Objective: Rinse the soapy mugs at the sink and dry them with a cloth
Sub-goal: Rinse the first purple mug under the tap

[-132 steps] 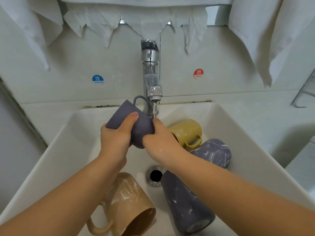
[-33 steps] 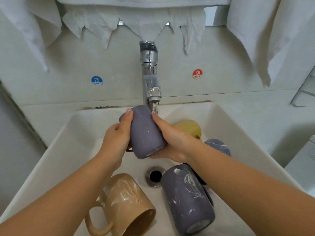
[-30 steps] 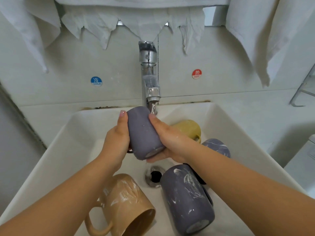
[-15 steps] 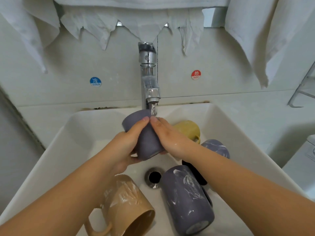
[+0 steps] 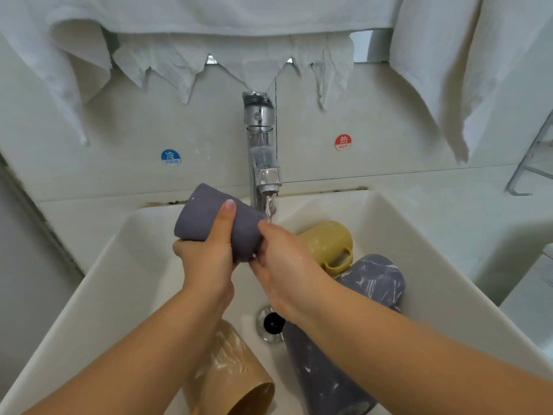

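Left hand (image 5: 206,259) wrapped round plain purple ceramic mug (image 5: 209,217); right hand (image 5: 284,265) gripping its end, under running chrome tap (image 5: 263,163).

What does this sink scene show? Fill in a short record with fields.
held: plain purple ceramic mug, tilted beside the stream
left hand: grips the mug
right hand: at the mug's lower end, under the water
tap: chrome faucet, running
in the white sink: mustard-yellow mug, tan mug, two soap-streaked purple mugs
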Demonstrator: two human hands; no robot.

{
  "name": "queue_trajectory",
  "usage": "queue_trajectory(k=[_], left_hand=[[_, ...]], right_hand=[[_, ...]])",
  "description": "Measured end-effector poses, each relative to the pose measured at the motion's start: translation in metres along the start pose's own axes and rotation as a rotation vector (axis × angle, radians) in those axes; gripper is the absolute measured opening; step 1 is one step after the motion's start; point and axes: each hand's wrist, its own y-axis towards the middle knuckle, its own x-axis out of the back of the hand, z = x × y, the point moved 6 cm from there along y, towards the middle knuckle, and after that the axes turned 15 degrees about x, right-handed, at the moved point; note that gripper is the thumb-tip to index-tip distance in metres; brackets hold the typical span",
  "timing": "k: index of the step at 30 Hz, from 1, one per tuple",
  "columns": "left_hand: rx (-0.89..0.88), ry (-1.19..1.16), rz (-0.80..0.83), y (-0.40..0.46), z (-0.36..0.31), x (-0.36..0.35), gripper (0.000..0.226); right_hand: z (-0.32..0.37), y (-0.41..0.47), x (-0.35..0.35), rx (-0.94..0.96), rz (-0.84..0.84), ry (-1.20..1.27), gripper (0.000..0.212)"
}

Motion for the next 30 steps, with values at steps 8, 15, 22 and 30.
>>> queue_trajectory(k=[8,15,22,30], left_hand=[[0.075,-0.133,0.079,0.007,-0.004,0.002,0.067],[0.16,-0.192,0.181,-0.002,0.007,-0.014,0.041],[0.324,-0.352,0.249,-0.013,0.017,-0.025,0.055],[0.361,-0.43,0.186,-0.013,0.015,-0.016,0.06]], right_hand=[[0.006,0.002,-0.013,0.114,0.166,-0.178,0.042],[-0.007,0.012,0.01,-0.095,0.079,0.06,0.051],[-0.012,0.018,0.014,-0.076,-0.065,0.108,0.055],[-0.019,0.014,-0.004,-0.014,-0.002,0.121,0.048]])
